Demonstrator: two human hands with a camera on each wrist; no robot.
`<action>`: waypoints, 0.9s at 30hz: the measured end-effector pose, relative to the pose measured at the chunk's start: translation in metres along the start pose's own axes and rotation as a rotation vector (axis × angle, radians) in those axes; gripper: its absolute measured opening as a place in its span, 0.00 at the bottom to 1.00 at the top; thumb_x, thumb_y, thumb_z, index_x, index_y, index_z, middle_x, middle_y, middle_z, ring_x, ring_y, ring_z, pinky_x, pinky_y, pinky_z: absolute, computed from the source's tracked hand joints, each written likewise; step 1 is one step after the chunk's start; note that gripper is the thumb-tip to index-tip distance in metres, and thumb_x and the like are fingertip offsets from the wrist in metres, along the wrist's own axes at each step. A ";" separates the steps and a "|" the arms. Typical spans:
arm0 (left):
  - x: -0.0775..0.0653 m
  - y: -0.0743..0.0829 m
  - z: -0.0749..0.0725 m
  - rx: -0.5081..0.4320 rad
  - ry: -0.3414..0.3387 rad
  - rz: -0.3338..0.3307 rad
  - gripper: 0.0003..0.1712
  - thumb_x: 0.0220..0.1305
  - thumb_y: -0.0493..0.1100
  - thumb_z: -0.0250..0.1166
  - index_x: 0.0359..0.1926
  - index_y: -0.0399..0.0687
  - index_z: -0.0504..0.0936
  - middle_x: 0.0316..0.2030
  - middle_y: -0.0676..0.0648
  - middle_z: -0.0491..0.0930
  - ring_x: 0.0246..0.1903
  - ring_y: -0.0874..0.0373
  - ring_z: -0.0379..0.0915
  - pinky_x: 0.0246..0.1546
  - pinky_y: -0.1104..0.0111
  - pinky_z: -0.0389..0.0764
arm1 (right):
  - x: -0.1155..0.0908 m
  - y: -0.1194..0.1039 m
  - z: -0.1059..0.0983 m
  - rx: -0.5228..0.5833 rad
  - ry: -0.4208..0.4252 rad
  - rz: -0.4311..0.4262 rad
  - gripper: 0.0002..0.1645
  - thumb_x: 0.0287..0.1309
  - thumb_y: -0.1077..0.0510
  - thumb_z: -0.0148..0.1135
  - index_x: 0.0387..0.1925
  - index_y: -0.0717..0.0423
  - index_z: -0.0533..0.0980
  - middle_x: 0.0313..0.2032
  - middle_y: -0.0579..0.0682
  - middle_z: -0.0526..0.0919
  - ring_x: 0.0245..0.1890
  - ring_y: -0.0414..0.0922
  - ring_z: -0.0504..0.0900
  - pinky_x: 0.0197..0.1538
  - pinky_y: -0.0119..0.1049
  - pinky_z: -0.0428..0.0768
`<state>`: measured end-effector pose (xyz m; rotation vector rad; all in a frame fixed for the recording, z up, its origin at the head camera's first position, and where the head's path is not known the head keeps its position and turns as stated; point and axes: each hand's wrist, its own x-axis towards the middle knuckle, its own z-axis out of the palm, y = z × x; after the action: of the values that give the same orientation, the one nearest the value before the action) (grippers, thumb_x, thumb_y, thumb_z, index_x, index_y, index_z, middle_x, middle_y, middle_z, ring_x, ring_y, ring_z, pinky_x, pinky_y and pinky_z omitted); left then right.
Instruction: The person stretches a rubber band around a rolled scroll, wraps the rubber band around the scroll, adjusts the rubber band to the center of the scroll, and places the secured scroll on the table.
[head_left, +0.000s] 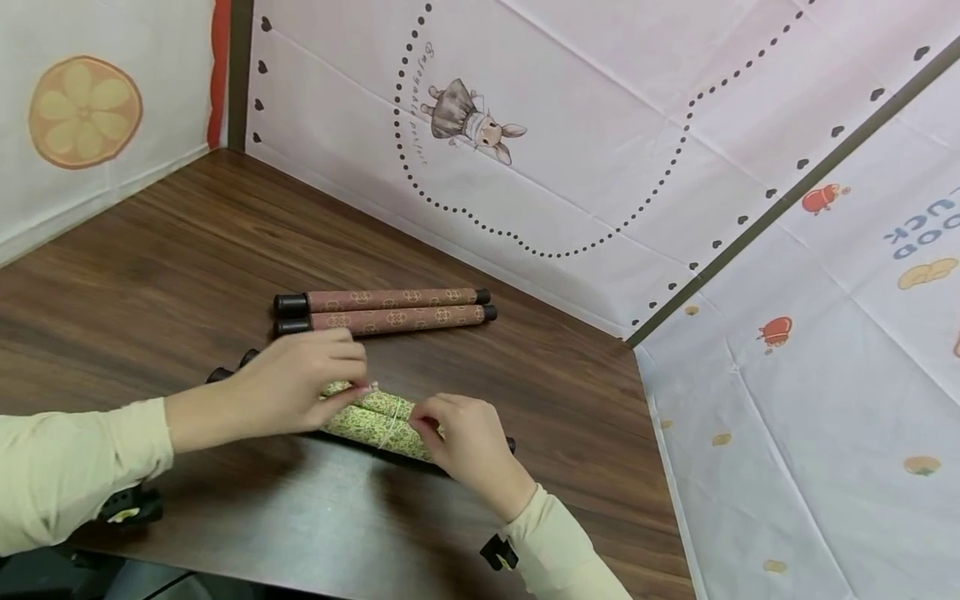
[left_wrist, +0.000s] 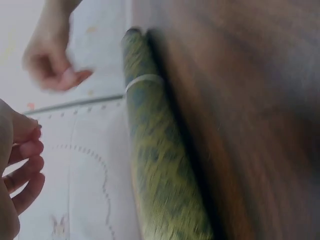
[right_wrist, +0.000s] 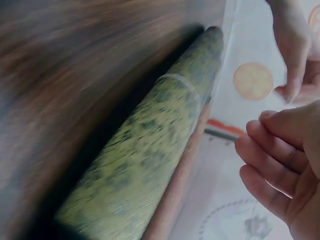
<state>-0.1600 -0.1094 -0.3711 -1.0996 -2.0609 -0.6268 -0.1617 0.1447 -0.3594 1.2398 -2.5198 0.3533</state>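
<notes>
Two yellow-green patterned scrolls (head_left: 358, 426) with black ends lie side by side on the table, a thin white string (head_left: 390, 429) passing round them. Over the scrolls' left part is my left hand (head_left: 300, 385), thumb and forefinger pinching a tiny white bit that looks like a string end. My right hand (head_left: 474, 442), at their right part, has thumb and forefinger pressed together beside the string. In the left wrist view the string shows as a pale band (left_wrist: 145, 79). What each fingertip holds is too fine to see clearly in the wrist views.
Behind the hands lie two reddish-brown scrolls (head_left: 397, 320) with gold motifs and black ends. The dark wooden table (head_left: 150, 250) is bounded by printed white cloth walls (head_left: 570, 167) at the left, back and right. Its front edge runs below the forearms.
</notes>
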 end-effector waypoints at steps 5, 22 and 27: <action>0.001 -0.003 -0.003 -0.037 0.010 0.019 0.15 0.71 0.56 0.56 0.29 0.58 0.82 0.29 0.63 0.77 0.31 0.70 0.67 0.34 0.77 0.72 | 0.001 0.003 0.001 0.172 0.047 0.039 0.06 0.61 0.58 0.66 0.40 0.52 0.83 0.34 0.44 0.88 0.33 0.35 0.86 0.39 0.25 0.83; -0.012 -0.002 0.006 -0.091 -0.056 0.059 0.15 0.45 0.38 0.75 0.29 0.60 0.78 0.27 0.63 0.71 0.29 0.71 0.59 0.30 0.83 0.62 | 0.001 0.004 0.001 0.142 0.056 -0.051 0.04 0.63 0.58 0.63 0.32 0.48 0.81 0.30 0.39 0.83 0.29 0.30 0.81 0.35 0.18 0.77; -0.016 -0.007 0.002 -0.086 -0.055 0.075 0.15 0.46 0.38 0.74 0.28 0.60 0.77 0.26 0.63 0.70 0.29 0.70 0.58 0.31 0.81 0.61 | -0.002 0.012 0.001 0.221 0.099 0.075 0.04 0.60 0.61 0.62 0.30 0.50 0.80 0.29 0.42 0.83 0.30 0.34 0.83 0.36 0.24 0.81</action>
<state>-0.1605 -0.1194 -0.3855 -1.2497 -2.0454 -0.6594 -0.1705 0.1534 -0.3621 1.1734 -2.4989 0.7096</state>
